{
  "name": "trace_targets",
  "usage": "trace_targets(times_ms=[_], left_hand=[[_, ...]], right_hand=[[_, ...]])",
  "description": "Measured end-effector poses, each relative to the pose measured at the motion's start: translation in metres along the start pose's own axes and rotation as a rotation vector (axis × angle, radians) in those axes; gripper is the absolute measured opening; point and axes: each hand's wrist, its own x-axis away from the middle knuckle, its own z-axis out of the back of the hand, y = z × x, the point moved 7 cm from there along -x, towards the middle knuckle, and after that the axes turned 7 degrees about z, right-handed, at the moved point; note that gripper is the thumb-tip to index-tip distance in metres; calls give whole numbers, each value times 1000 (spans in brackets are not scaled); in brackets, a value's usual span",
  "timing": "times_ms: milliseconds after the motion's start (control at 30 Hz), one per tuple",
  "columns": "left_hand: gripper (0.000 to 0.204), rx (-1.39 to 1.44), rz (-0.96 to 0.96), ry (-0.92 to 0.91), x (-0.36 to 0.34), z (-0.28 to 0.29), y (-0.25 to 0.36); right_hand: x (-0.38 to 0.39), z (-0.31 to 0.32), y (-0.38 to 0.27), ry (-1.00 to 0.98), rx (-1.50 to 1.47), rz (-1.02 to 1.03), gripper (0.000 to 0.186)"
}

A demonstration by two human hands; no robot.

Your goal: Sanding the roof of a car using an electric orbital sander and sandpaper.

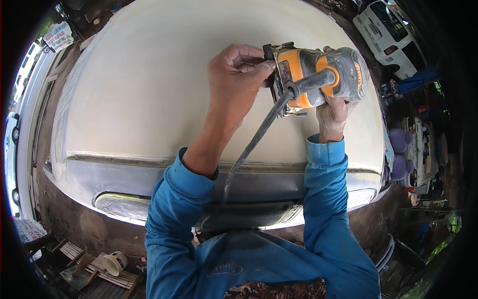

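An orange-and-grey electric sander (298, 65), dusty all over, is tipped on its side above the pale car roof (149, 94). My right hand (332, 115) supports its body from beneath, with most of the fingers hidden behind it. At the sander's left end, the thumb and fingers of my left hand (233, 74) pinch the black edge of its base (269, 62). From the sander a thick grey power cord (259, 130) hangs toward me between my forearms. Whitish dust coats both hands.
A groove (134, 160) runs along the near roof side, above the car's side windows (124, 203). Beyond stand a white van (391, 37) at upper right and purple chairs (400, 153) at right. A white bucket (114, 263) rests on slatted wood at lower left.
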Motion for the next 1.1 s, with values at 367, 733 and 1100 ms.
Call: trace_targets(times_ms=[367, 733, 1100], left_hand=[[15, -85, -142, -30, 5, -6, 6], [31, -177, -76, -71, 6, -5, 1], [28, -175, -78, -56, 4, 1, -4]], right_hand=[[1, 10, 4, 26, 57, -55, 95], [-3, 9, 1, 17, 102, -2, 94], [-5, 7, -5, 16, 104, 51, 94]])
